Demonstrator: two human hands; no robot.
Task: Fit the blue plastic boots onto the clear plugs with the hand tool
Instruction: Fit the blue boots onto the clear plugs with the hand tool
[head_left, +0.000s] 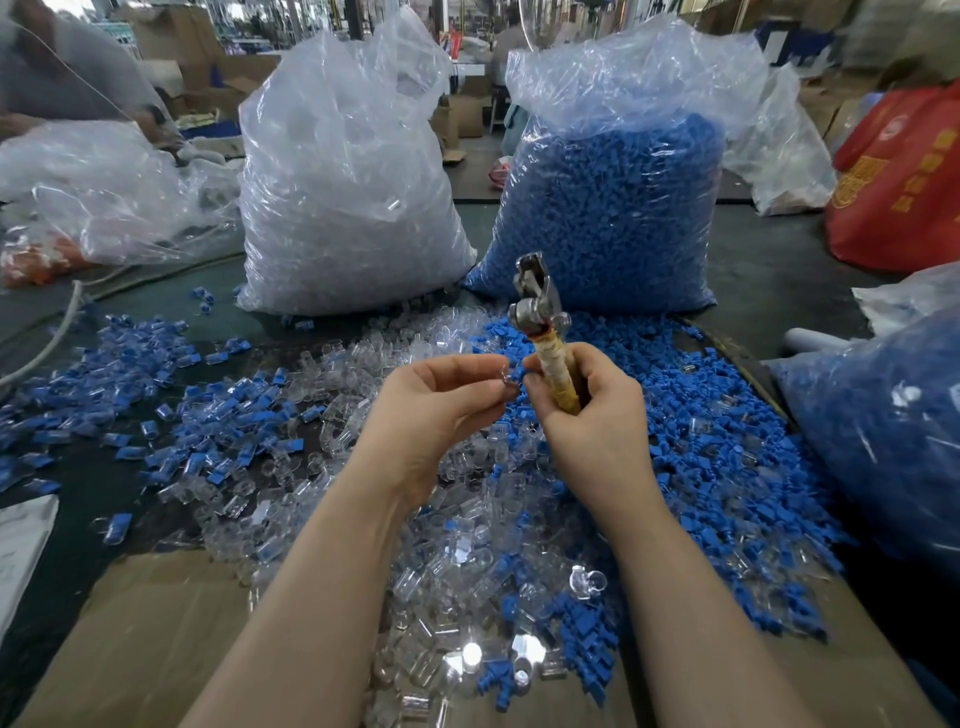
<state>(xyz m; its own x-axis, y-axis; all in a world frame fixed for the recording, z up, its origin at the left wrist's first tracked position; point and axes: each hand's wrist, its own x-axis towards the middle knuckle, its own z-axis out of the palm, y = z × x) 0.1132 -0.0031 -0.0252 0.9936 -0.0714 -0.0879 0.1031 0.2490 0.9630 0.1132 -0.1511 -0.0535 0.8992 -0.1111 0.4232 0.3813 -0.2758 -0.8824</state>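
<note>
Two hands held above the table, near centre: the right hand (582, 410) clenched round the taped handle of the hand tool (545, 332), long axis near-upright, metal head pointing up and far, leaning slightly left; the left hand (441, 400) pinching a small clear plug (506, 378) at its fingertips, just left of the handle. Loose blue boots (727, 467) and clear plugs spread beneath; far, a bag of clear plugs (343, 197) left, a bag of blue boots (613, 208) right.

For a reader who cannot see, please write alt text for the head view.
Right hand grips a metal hand tool with a tan handle; left hand pinches a small clear plastic plug, above loose blue boots.
</note>
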